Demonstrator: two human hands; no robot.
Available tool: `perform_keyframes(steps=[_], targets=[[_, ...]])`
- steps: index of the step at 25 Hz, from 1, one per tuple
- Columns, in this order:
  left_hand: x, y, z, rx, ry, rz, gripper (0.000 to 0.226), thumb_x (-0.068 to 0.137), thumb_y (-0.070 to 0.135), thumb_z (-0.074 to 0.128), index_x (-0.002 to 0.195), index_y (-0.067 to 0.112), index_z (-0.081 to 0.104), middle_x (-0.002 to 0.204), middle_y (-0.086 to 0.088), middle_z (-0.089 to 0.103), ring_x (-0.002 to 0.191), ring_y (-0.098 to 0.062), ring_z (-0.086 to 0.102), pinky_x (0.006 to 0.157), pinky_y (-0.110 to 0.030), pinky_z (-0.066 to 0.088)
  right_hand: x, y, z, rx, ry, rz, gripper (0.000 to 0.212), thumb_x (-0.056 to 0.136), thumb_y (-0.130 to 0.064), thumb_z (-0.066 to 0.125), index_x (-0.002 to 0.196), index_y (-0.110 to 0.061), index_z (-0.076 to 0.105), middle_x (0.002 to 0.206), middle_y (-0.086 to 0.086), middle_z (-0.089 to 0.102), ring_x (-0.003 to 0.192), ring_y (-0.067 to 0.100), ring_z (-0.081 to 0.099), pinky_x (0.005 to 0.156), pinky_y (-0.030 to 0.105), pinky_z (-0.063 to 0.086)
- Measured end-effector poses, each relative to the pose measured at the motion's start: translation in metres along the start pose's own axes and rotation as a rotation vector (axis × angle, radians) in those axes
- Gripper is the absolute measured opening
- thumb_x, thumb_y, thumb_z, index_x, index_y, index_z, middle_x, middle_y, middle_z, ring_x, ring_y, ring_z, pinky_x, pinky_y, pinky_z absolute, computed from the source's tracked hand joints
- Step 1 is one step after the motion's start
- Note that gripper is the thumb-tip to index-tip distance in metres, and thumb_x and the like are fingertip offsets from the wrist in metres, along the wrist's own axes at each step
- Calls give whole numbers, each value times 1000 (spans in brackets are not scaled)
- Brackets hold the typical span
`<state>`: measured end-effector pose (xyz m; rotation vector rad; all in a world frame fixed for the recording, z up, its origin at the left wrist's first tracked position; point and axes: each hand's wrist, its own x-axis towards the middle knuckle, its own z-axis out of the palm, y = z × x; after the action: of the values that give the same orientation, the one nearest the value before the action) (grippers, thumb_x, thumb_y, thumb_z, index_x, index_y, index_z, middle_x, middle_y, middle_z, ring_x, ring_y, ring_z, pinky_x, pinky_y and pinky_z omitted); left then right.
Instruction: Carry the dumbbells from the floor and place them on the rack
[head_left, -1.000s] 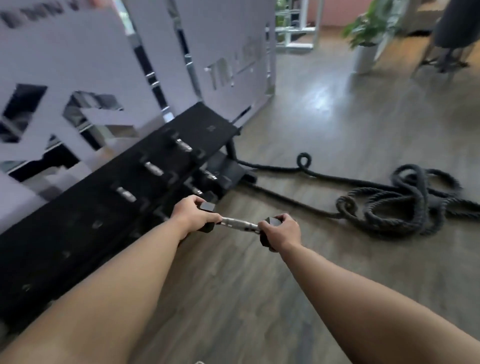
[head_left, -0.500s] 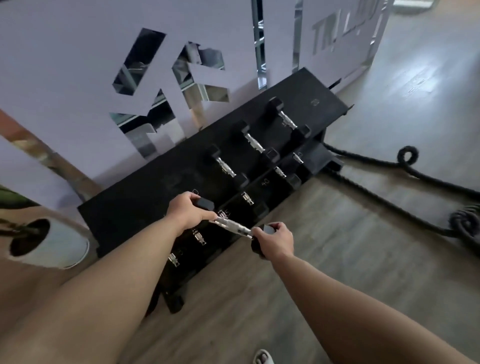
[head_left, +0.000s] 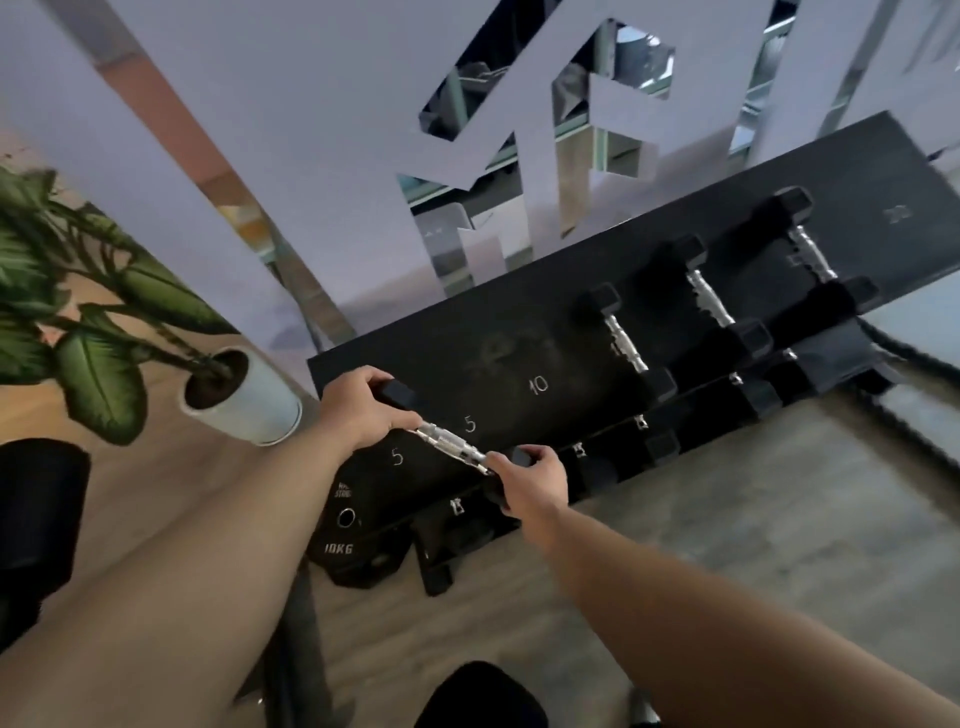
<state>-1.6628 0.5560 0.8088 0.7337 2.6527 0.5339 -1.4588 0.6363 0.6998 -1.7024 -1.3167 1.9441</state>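
I hold one small dumbbell (head_left: 451, 446) with black hex heads and a chrome handle, level over the left end of the black rack (head_left: 524, 332). My left hand (head_left: 363, 410) grips its far head. My right hand (head_left: 530, 480) grips its near head. White numbers 5, 5 and 10 are chalked on the rack's top shelf under and beside the dumbbell. Three larger dumbbells (head_left: 626, 343) lie on the top shelf to the right. Several more sit on the lower shelf (head_left: 639, 441).
A 10 kg weight plate (head_left: 345, 535) leans against the rack's left foot. A potted plant in a white pot (head_left: 244, 400) stands left of the rack. A grey panel wall with mirror cut-outs (head_left: 332, 156) rises behind. A thick rope (head_left: 904, 358) trails right.
I have moved left along the rack with the dumbbell held in both hands. The view swung from the rope and right end to the rack's left end. The plant came into view.
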Motion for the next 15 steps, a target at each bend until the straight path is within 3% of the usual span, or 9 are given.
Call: perform_keyframes(steps=[3, 7, 10, 15], targets=[[44, -38, -17, 56, -34, 33, 71, 56, 37, 101, 119, 29, 68, 110, 4, 65, 100, -17, 59, 83, -35, 53, 5, 4, 64, 52, 3, 59, 63, 71, -47, 87, 125, -28, 62, 114, -4, 62, 79, 10, 67, 55, 28, 57], [109, -85, -15, 122, -137, 190, 73, 59, 36, 100, 123, 24, 68, 113, 1, 66, 100, -19, 62, 83, -34, 55, 30, 21, 139, 35, 86, 77, 70, 79, -40, 88, 140, -22, 59, 116, -5, 61, 79, 2, 58, 52, 12, 45], [153, -118, -7, 207, -219, 311, 74, 63, 36, 98, 128, 23, 66, 112, 4, 61, 100, -17, 60, 82, -33, 53, 44, 44, 194, 19, 137, 146, 74, 81, -39, 88, 145, -19, 56, 125, -1, 61, 88, 8, 61, 69, 16, 49], [213, -150, 19, 295, -373, 435, 77, 68, 31, 96, 136, 17, 62, 124, -1, 63, 112, -21, 63, 95, -37, 55, 65, 73, 261, 10, 180, 258, 72, 82, -42, 87, 143, -18, 58, 120, 0, 67, 78, 8, 69, 59, 17, 53]])
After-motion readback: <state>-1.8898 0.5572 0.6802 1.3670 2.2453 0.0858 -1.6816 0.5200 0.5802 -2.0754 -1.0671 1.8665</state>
